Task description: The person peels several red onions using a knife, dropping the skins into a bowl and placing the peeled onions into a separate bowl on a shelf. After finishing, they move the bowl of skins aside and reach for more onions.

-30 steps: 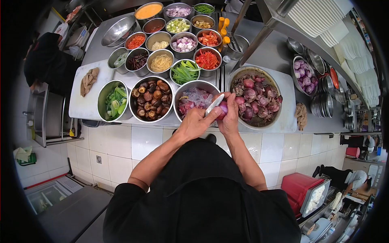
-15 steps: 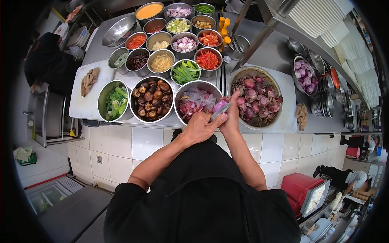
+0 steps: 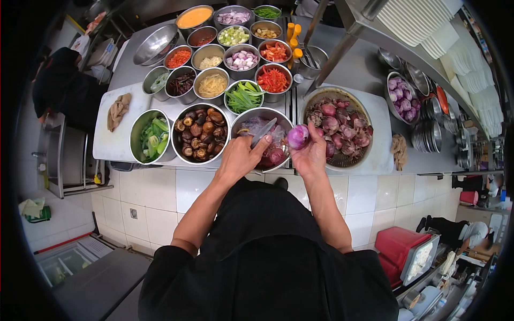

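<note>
has drawn the left hand [image 3: 239, 157] away from the right hand [image 3: 309, 151] since the earlier frame, parting the knife [image 3: 263, 131] from the red onion [image 3: 298, 137], and has turned the right palm up. now grips the knife in the left hand, closed round the handle with the thumb near the blade, and slants the blade over the steel pot [image 3: 261, 109] of onions and filmy scraps. holds the red onion in the right hand, cupped in bent fingers, purple and smooth, between the steel pot and the colander [image 3: 338, 88] of unpeeled onions. to the left of the steel pot, shows the mushroom pot [image 3: 174, 140], then the bok choy pot [image 3: 131, 134]. behind these on the tabletop [image 3: 348, 80], sets out smaller containers of sliced green vegetable [image 3: 244, 96], red pepper strips [image 3: 273, 79], pale shreds [image 3: 211, 85] and dark dried chillies [image 3: 182, 81]. carries the colander on the right cutting board [image 3: 381, 134], with a brown cloth [image 3: 399, 152] just beside that board.
</note>
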`<state>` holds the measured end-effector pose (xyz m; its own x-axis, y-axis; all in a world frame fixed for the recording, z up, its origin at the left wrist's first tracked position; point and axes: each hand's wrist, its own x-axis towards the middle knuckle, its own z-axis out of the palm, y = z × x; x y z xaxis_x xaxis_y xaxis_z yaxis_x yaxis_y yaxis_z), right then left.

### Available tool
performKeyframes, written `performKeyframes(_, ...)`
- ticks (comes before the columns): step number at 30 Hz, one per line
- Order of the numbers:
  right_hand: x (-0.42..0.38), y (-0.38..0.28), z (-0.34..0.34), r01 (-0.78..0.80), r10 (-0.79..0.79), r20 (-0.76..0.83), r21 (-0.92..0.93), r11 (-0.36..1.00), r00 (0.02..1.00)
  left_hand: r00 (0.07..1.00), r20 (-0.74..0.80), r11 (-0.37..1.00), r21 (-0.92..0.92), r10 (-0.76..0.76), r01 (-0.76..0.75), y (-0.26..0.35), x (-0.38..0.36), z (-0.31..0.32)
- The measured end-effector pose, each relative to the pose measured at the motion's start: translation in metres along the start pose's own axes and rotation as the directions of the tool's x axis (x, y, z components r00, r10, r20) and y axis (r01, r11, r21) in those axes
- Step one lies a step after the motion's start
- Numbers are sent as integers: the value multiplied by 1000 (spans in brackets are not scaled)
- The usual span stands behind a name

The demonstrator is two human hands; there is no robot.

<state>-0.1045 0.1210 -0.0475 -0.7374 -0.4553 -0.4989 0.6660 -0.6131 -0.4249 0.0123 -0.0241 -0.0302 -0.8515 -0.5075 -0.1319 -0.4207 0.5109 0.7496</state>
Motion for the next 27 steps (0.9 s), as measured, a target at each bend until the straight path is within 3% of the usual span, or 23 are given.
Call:
performKeyframes(3, -5, -4, 10, -25, 25, -35, 15, 1000, 999, 1000, -17, 984, 180, 3, 0, -1, 4, 1)
performKeyframes(6, 4, -6, -4, -208, 208, 9, 47, 977, 978, 999, -4, 968, 249, 39, -37, -10, 4, 5)
performKeyframes(9, -1, -6, -2, -238, 241, -48, 69, 969, 969, 999, -24, 969, 244, 33, -26, -14, 4, 8)
performKeyframes(18, 3, -2, -8, -290, 277, 112, 126, 949, 954, 994, 74, 991, -105, -77, 84, 19, -2, -4)
performKeyframes(24, 4, -1, -6, -318, 312, 65, 119, 941, 948, 987, 158, 966, -249, -28, 68, 0, -1, 16)
performKeyframes(27, -7, -4, 10, -280, 280, 5, 27, 960, 960, 989, 142, 941, -337, 30, 20, 2, -3, 20)
